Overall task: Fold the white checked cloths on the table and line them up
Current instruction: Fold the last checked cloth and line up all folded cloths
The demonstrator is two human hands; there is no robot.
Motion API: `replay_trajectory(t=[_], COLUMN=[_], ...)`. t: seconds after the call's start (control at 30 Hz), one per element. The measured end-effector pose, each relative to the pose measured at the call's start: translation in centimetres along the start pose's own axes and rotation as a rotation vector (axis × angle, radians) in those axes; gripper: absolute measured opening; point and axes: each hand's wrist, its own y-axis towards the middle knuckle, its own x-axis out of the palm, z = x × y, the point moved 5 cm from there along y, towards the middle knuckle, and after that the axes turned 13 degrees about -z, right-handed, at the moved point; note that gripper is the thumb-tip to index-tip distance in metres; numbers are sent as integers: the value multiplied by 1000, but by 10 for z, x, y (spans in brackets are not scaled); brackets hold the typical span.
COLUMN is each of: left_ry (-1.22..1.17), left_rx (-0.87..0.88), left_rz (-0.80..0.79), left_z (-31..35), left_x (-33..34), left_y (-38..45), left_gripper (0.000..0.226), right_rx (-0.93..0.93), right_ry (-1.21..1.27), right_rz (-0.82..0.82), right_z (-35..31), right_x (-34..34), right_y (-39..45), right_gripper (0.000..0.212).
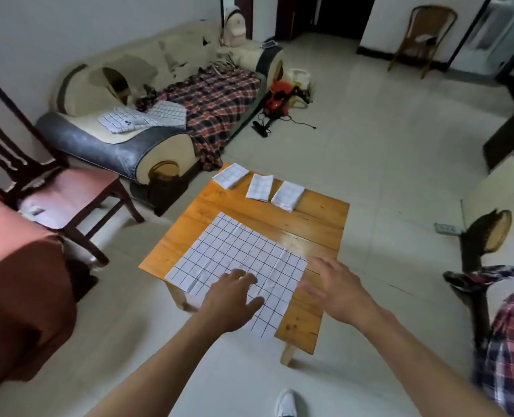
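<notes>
The left hand rests flat, fingers spread, on the near part of the unfolded cloth; the right hand hovers wide at its right edge. The cloth spreads away toward three folded cloths along the surface's far edge.

Left arm: bare, reaching forward from the lower left, forearm long and nearly straight.
Left hand: palm down, fingers spread and fairly straight, thumb out to the right; no grip, nothing pinched.
Right arm: bare, coming in from the lower right, angled up and inward.
Right hand: palm down, fingers splayed and blurred, nothing held.
Spacing: the two hands sit side by side, near each other but apart.
</notes>
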Motion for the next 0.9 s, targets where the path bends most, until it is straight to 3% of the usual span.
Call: replay_trajectory(t=[0.2, 0.47, 0.77, 0.9], left_ry=[-11, -78, -109, -122], left_rx=[-66, -101, -147, -184], left_rz=[-68, -131, -262, -219], left_z=[21, 13, -26, -29], left_x=[23, 55, 148, 189], left_y=[19, 56, 135, 168], left_gripper=[52, 49, 52, 55], right_rx=[-4, -30, -35, -69], right_ry=[24, 76, 126, 107], right_rz=[-90, -145, -195, -191], right_z=[53, 65, 84, 97], right_x=[16, 47, 129, 163], right_y=[31, 73, 132, 164], right_gripper=[59, 47, 43, 41])
